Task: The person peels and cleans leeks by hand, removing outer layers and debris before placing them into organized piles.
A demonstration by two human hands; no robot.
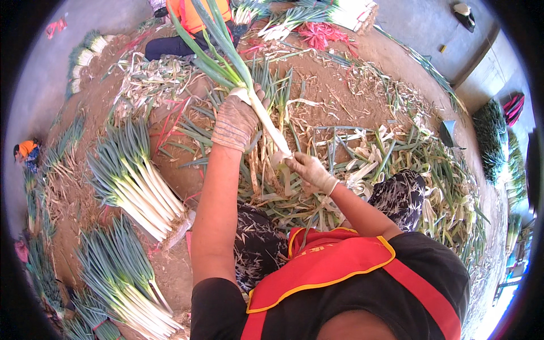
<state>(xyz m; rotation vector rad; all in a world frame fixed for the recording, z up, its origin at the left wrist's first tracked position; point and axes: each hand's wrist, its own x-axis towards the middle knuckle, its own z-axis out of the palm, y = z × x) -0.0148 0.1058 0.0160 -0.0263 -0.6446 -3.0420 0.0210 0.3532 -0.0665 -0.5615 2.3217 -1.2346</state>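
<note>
My gloved left hand [237,116] is wrapped round a long green onion [266,123], held slantwise with its green leaves pointing up and away. Its white root end slopes down toward my gloved right hand [313,173], whose fingers are closed in a pinch at that end. A thin pale strip of peel [277,160] hangs beside those fingertips. Below my hands, unpeeled green onions with dry brown outer leaves [263,161] lie in a heap. To the left rest two stacks of clean green onions, a farther one [141,184] and a nearer one [130,283].
Stripped leaves [436,192] pile up at the right, and another peel heap [150,85] lies at far left. Pink ties [323,37] sit on the dirt at the back. One person in an orange vest [198,14] is ahead, another person [27,153] at far left.
</note>
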